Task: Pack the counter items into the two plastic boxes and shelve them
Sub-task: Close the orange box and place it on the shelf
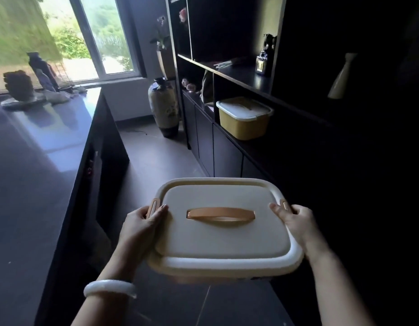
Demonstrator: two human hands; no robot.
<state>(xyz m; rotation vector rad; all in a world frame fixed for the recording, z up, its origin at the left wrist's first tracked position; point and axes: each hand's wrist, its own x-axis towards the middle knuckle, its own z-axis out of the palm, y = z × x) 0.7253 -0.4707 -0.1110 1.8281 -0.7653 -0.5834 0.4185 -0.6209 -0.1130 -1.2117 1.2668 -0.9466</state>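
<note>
I carry a cream plastic box [223, 234] with a closed lid and a tan handle, held in the air above the floor between counter and shelving. My left hand [142, 223] grips its left side at the tan clasp, thumb on the lid. My right hand [292, 218] grips the right side at the other clasp. A second box [243, 118], yellow with a white lid, stands inside a shelf compartment ahead on the right.
The dark counter [39, 149] runs along the left, with ornaments [31, 85] at its far end by the window. Dark shelving [239, 76] with lower cabinet doors lines the right. A tall floor vase [163, 107] stands at the aisle's end.
</note>
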